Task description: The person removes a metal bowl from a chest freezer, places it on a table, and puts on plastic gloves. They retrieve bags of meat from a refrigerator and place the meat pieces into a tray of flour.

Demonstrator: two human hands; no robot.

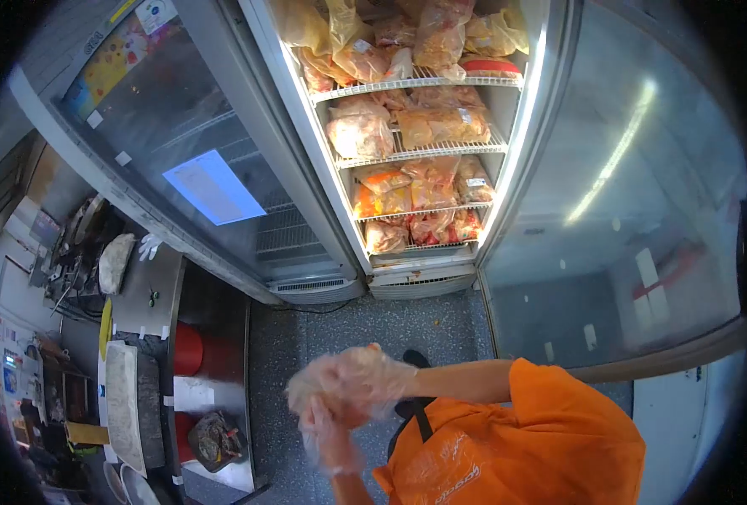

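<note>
The grips of the right hand point(363, 377) and left hand point(327, 433) are overlapping, closure and contents indeterminable; loose disposable plastic gloves point(394, 380) could be causing slippage by bunching.

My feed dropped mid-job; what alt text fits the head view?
The wearer's left hand and right hand, in clear plastic gloves, are close together before an open, lit white upright fridge; whether they hold anything is unclear. Its white wire shelves hold clear plastic bags of raw meat. A stainless-steel table stands at image left.
</note>
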